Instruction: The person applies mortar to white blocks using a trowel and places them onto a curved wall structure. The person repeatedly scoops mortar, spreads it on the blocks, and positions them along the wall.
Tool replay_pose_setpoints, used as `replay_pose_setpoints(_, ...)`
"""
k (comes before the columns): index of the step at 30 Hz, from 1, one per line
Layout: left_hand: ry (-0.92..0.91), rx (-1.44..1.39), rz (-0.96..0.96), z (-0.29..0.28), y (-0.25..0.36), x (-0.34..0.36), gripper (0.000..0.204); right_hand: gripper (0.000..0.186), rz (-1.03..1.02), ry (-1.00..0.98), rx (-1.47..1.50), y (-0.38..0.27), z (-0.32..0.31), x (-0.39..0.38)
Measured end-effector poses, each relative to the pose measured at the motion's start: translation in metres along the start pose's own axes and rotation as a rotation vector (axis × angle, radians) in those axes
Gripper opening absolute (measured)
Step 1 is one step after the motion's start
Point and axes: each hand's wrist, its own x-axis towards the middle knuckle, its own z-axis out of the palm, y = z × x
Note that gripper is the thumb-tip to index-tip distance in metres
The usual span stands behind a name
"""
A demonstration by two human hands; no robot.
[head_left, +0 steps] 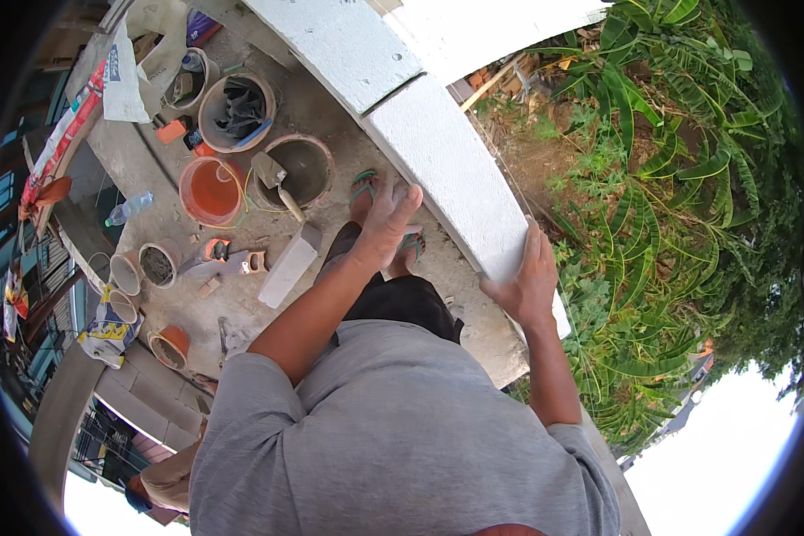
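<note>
A row of pale lightweight concrete blocks forms a wall top running from the top middle down to the right. My right hand (529, 275) grips the near end of the closest block (460, 174), thumb on its left side and fingers along its right. A dark gap separates this block from the adjoining block (344, 49). My left hand (389, 219) is held open beside the block's left face, empty, fingers stretched out; whether it touches the block I cannot tell. A thin string (500, 156) runs along the wall's outer side.
On the concrete floor at left are a mortar tub (308, 170) with a trowel (268, 170), a tub of reddish water (213, 191), a loose block (290, 265), a handsaw (241, 262) and several buckets. Green plants (652, 223) grow beyond the wall. Another person (165, 478) is at lower left.
</note>
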Motion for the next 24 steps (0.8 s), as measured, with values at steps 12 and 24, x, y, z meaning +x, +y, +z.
replay_pose_setpoints(12,-0.081,0.161,-0.168,0.092,0.0,0.037,0.082,0.089,-0.087,0.284,0.328,0.041,-0.038,-0.002)
replay_pose_setpoints(24,-0.012,0.285,0.009,0.133,-0.012,0.054,0.079,0.029,1.215,0.875,1.479,0.263,0.102,-0.176)
